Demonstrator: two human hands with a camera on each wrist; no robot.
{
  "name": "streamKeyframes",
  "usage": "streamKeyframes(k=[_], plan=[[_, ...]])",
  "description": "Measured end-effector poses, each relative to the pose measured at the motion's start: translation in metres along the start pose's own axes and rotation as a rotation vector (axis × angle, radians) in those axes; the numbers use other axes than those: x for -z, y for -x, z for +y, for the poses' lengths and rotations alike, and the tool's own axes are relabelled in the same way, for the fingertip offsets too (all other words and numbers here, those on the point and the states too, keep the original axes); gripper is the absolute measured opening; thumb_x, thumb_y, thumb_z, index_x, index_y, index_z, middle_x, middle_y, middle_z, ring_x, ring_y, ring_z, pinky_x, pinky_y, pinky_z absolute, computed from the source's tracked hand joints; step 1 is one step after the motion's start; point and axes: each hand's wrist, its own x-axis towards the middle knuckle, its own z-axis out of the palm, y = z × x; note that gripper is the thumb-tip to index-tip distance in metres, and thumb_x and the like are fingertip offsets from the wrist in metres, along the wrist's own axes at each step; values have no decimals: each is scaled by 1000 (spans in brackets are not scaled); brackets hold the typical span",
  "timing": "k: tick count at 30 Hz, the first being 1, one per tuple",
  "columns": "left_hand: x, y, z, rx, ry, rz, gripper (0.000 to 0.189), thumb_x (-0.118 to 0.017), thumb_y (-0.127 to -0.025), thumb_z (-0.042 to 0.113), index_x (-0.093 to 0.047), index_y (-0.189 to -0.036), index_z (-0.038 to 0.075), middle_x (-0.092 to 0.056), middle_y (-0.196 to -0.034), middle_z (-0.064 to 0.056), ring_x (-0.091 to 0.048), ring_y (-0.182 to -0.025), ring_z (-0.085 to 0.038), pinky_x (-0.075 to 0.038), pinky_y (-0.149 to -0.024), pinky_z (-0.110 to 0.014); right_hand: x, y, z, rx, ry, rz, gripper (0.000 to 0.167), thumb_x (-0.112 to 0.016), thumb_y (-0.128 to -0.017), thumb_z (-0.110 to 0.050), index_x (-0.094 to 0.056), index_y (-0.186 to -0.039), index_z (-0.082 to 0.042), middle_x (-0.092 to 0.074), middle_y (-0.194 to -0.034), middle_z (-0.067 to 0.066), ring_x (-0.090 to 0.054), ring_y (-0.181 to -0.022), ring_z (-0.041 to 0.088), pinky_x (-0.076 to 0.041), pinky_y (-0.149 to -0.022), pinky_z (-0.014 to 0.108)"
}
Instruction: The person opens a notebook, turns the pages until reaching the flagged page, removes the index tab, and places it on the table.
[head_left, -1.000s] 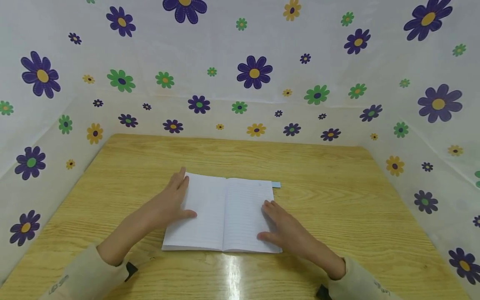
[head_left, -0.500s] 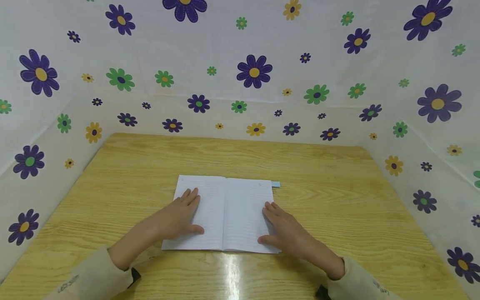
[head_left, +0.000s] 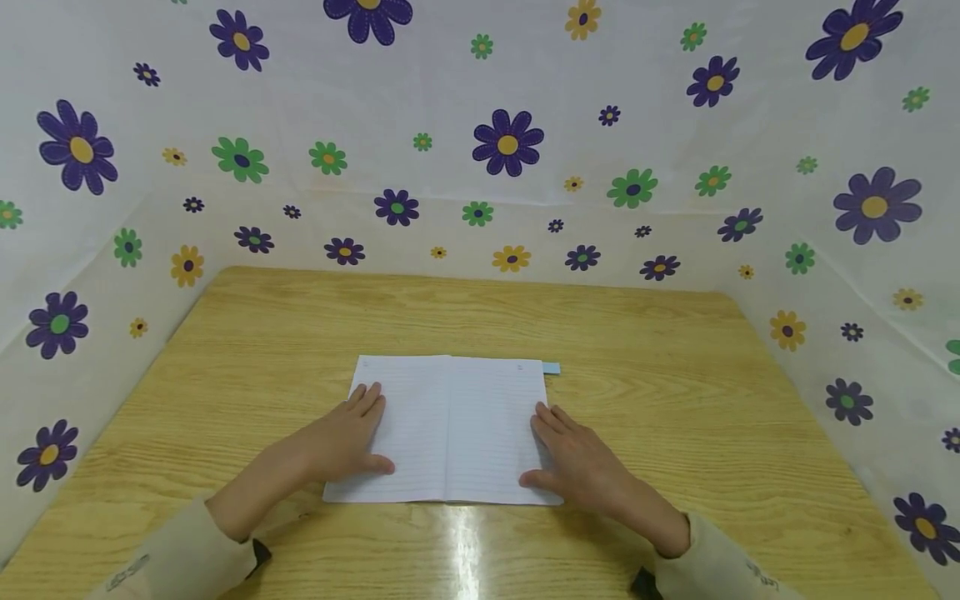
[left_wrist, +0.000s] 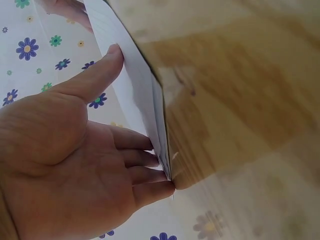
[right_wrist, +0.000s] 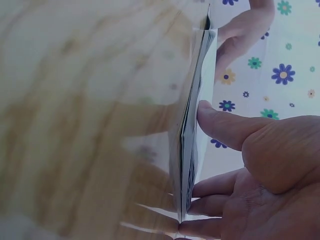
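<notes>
An open notebook (head_left: 450,433) with lined pages lies flat on the wooden table. On its left page rests my left hand (head_left: 347,437), fingers extended and the thumb spread toward the fold. My right hand (head_left: 581,462) touches the right page near its outer edge, with the thumb on the paper. In the left wrist view the left hand (left_wrist: 75,160) has its fingertips along the edge of the pages. The right wrist view shows the right hand (right_wrist: 270,165) with straight fingers against the stacked pages (right_wrist: 192,130). Neither hand grips anything.
A pale blue tab (head_left: 551,367) sticks out at the notebook's upper right. Around the notebook spreads the wooden table (head_left: 660,358). White cloth (head_left: 420,83) printed with flowers stands behind the table and along both sides.
A page has turned over to the left, so the left side changed from blank to lined. My left hand moved down onto it, then slid slightly left. The right hand stayed nearly still.
</notes>
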Motion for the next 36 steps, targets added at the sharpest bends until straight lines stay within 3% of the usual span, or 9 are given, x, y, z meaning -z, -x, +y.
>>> streamKeyframes(k=[7, 16, 24, 32, 36], plan=[[2, 5, -13, 27, 20, 14, 105, -74, -92, 51, -26, -153, -20, -12, -163, -38, -9, -151, -55, -21, -120, -63, -2, -1, 4, -2, -3, 1, 82, -83, -88, -35, -49, -145, 14, -38, -157, 32, -34, -146, 50, -35, -111, 67], [7, 8, -15, 27, 31, 14, 106, -76, -91, 50, -27, -152, -21, -14, -162, -39, -11, -150, -57, -21, -119, -64, 3, -2, 5, 17, 44, -17, 80, -82, -88, -37, -52, -144, 11, -41, -156, 30, -38, -144, 50, -39, -109, 66], [7, 9, -14, 21, 66, 9, 105, -76, -92, 48, -25, -151, -22, -12, -162, -40, -8, -150, -57, -18, -120, -65, 11, -1, 4, 88, 85, 5, 65, -82, -88, -30, -62, -138, 6, -53, -148, 25, -49, -136, 49, -46, -103, 63], [6, 9, -16, 13, 61, 18, 105, -77, -91, 47, -25, -151, -23, -12, -162, -40, -9, -150, -58, -19, -120, -65, 7, -6, 5, 53, 118, 33, 47, -82, -88, -20, -71, -129, 1, -63, -141, 18, -56, -131, 42, -50, -100, 59], [4, 8, -18, 8, 47, 23, 105, -76, -91, 48, -25, -151, -22, -13, -162, -40, -10, -150, -58, -19, -120, -65, 8, -10, 3, 94, 198, 63, 43, -85, -85, -20, -76, -122, -1, -69, -132, 16, -67, -114, 35, -56, -88, 50]])
